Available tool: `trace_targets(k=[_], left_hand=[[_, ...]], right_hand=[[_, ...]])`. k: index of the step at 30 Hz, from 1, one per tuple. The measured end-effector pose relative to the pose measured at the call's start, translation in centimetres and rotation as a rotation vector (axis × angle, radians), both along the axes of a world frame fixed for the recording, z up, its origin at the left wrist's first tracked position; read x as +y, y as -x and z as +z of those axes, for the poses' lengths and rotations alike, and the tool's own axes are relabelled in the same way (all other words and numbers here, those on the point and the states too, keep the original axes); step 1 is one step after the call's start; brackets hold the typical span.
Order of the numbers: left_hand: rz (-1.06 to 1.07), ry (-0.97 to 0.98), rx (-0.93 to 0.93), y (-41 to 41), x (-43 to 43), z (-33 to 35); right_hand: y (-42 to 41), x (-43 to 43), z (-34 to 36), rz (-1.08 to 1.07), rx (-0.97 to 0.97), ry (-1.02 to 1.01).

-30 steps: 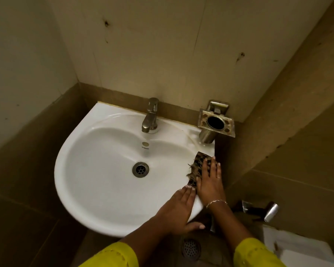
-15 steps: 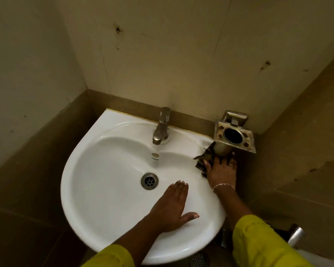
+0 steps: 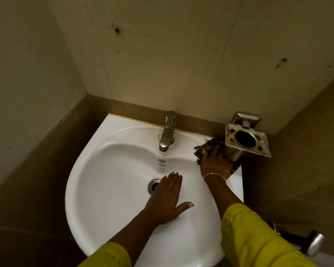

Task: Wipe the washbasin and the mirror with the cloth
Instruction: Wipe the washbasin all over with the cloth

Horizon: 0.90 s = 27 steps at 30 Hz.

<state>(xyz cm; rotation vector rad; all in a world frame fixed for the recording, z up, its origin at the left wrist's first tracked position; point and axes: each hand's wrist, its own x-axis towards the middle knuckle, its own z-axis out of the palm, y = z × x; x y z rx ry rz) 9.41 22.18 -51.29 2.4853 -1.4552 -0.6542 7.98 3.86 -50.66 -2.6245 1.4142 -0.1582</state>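
Cloth [image 3: 207,149] and right hand [image 3: 215,162] slid toward the faucet [image 3: 167,136].

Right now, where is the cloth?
The cloth lies on the washbasin's back right rim corner, pressed under the right hand, just below the metal holder and right of the tap.

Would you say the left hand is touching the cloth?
Apart. The head view shows the left hand flat in the washbasin, with bare white basin between it and the cloth.
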Motion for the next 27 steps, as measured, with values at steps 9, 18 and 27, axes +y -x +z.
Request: trace_targets(k=[9, 18, 27], left_hand=[[0.072, -0.024, -0.031, -1.6, 3.0, -1.1], [0.147, 0.047, -0.071, -2.6, 5.8, -1.0], [0.241, -0.027, -0.163, -4.0, 9.6, -0.7]], right_hand=[[-4.0, 1.8, -0.7, 0.133, -0.056, 0.016], [-4.8, 3.4, -1.3, 0.443, -0.12, 0.094], [-3.1, 5.2, -3.9, 0.523, -0.205, 0.297]])
